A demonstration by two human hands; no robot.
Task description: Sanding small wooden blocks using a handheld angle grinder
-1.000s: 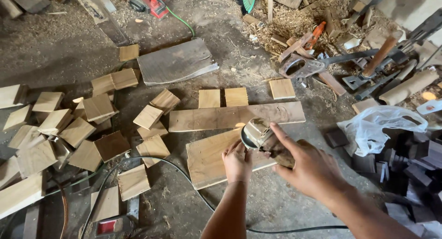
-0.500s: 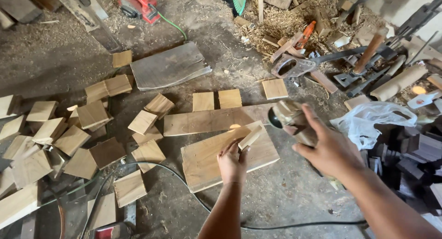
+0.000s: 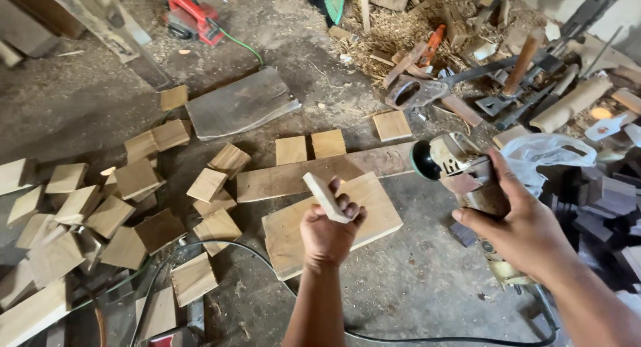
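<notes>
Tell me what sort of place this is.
Most likely a woodworking shop: cut wooden blocks litter the dusty floor, the right hand holds a corded angle grinder, and shavings are heaped behind.

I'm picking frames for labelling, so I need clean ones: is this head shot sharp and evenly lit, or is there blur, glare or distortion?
Head view: mostly sharp; the left hand and its wood block are crisp, and the sander in the right hand is only slightly soft. Light is soft daylight with faint shadows; the plastic bag at right is bright, nearly blown out. Wide-angle stretch shows at the edges.
</notes>
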